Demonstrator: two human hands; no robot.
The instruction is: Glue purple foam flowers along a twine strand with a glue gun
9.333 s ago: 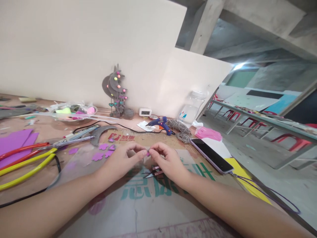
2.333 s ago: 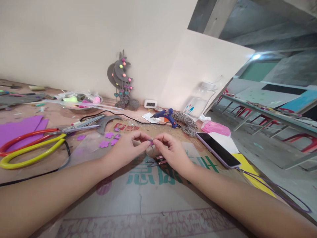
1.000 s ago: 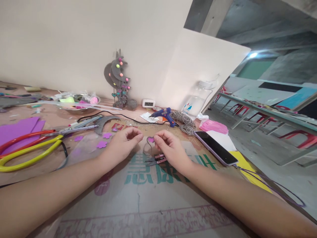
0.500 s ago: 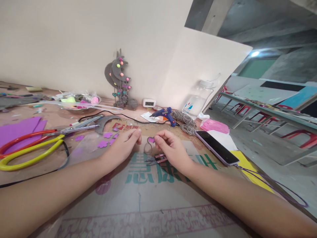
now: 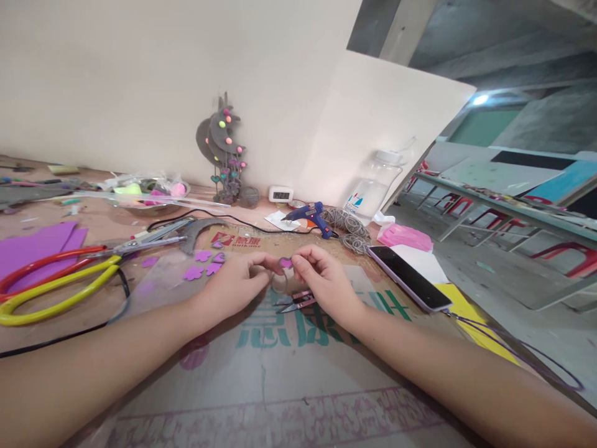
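My right hand (image 5: 324, 280) pinches a small purple heart with a grey edge (image 5: 286, 263) between thumb and fingertips. A thin grey cord (image 5: 280, 285) hangs in a loop below the heart. My left hand (image 5: 240, 280) reaches in from the other side; its fingertips are at the heart's left edge, with thumb and forefinger apart. Under my right hand, small thread snips (image 5: 298, 302) lie on the printed cardboard (image 5: 261, 373). Left of my left hand are several purple flower cutouts (image 5: 193, 273).
Red-and-yellow-handled scissors (image 5: 60, 274) and purple sheets (image 5: 37, 249) lie left. Behind stand a decorated grey moon ornament (image 5: 219, 143), a timer (image 5: 281, 194) and a water bottle (image 5: 373, 186). A blue glue gun (image 5: 312, 218), grey cord bundles (image 5: 347, 224) and a phone (image 5: 408, 277) sit right.
My left hand has moved right, up to the heart, and its thumb and forefinger have spread apart. The right hand still holds the heart in nearly the same place.
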